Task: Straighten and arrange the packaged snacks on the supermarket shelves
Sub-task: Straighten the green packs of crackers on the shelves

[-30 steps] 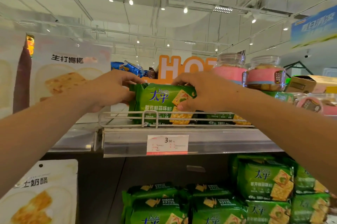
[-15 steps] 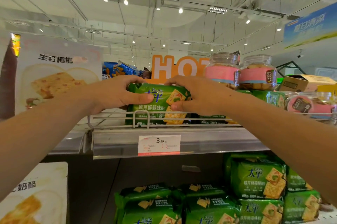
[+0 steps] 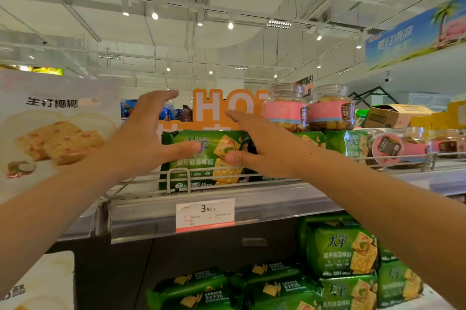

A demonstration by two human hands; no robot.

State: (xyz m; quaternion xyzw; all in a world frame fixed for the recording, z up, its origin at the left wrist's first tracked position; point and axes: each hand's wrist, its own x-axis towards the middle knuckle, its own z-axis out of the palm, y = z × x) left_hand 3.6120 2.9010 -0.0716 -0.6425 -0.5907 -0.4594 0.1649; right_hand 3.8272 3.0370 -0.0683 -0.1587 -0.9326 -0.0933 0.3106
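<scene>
Both arms reach up and forward to the top shelf (image 3: 252, 205). The left hand (image 3: 143, 140) is spread wide, fingers straight and pointing up, the thumb stretched to the right across the front of the green cracker pack (image 3: 209, 158); it holds nothing. The right hand (image 3: 262, 145) is also open, with flat fingers pointing left over the pack's upper right corner and the thumb low on its front face. I cannot tell if the thumbs really touch the wrapper.

The green cracker pack stands upright at the front edge of the top shelf, behind the wire rail (image 3: 176, 181), just above the price tag (image 3: 204, 214). Right of it stand two jars with pink labels (image 3: 307, 110). More green packs (image 3: 340, 249) lie on the lower shelf. An orange sign (image 3: 214, 105) rises behind the pack.
</scene>
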